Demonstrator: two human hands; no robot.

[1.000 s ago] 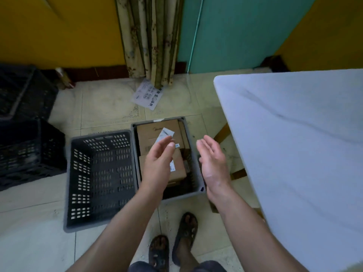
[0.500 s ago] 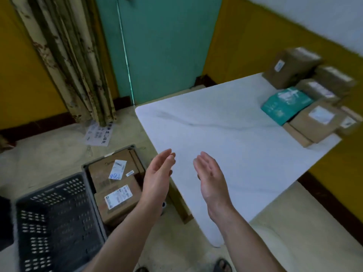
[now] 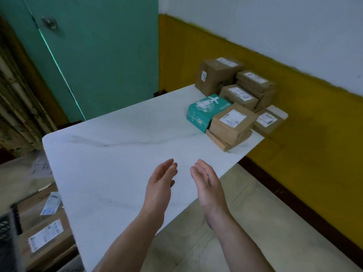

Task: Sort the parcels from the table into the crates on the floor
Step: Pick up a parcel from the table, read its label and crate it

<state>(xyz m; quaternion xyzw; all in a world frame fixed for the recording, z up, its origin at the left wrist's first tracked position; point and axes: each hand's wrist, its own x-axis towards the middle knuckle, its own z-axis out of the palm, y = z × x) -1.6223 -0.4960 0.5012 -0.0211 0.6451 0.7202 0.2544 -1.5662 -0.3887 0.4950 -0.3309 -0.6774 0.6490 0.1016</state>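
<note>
Several brown cardboard parcels (image 3: 232, 122) with white labels and one teal box (image 3: 206, 109) are bunched at the far right end of the white marble table (image 3: 117, 163). My left hand (image 3: 160, 185) and my right hand (image 3: 208, 183) hover over the table's near edge, palms facing each other, fingers straight, holding nothing. They are well short of the parcels. At the lower left, on the floor, a grey crate (image 3: 5, 228) is partly cut off, and beside it lie brown parcels (image 3: 45, 236) in another crate, half hidden by the table.
A teal door (image 3: 94, 55) and a curtain (image 3: 17, 107) stand behind the table's left end. A yellow and white wall (image 3: 294, 124) runs along the right. Tiled floor (image 3: 245, 222) lies between the table and that wall.
My view has swung from the floor crates up and right to the table. Both hands, open throughout, have moved from over the crates to over the table's near edge.
</note>
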